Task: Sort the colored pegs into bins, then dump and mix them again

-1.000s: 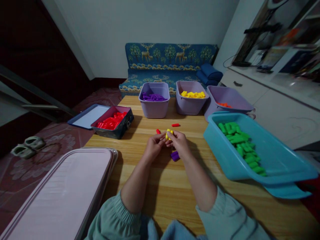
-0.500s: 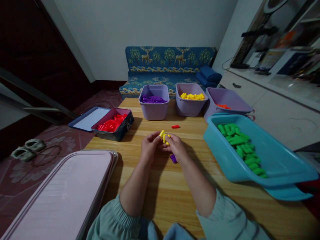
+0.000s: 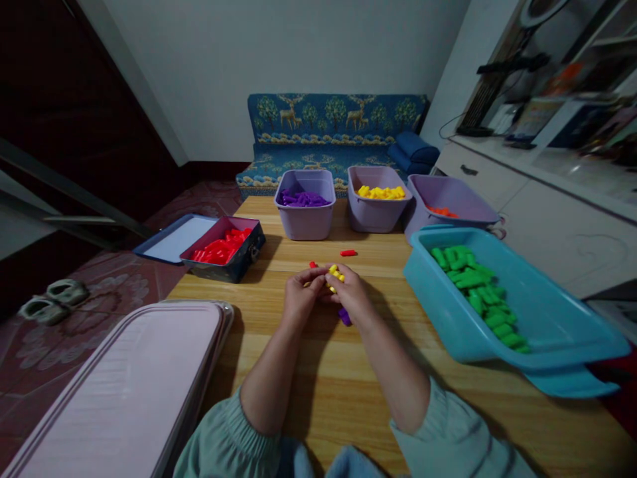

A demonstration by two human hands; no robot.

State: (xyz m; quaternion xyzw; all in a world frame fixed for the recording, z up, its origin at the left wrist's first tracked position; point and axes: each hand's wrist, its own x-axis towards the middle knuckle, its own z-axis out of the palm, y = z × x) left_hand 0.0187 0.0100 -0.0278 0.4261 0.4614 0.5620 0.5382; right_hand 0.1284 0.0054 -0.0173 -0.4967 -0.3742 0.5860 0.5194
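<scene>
In the head view, the right hand (image 3: 353, 296) pinches yellow pieces (image 3: 336, 273), now bunched closer than before; the left hand (image 3: 300, 296) has bent fingers beside them, its hold unclear. A red piece (image 3: 313, 264) reappears at their ten o'clock.

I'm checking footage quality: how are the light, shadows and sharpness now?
Head view, overall: dim light; head view, centre: soft shadows on the wooden table, held yellow pieces lacking crisp edges; head view, right: faint glare on the white counter, turquoise tub seemingly stretched.
</scene>
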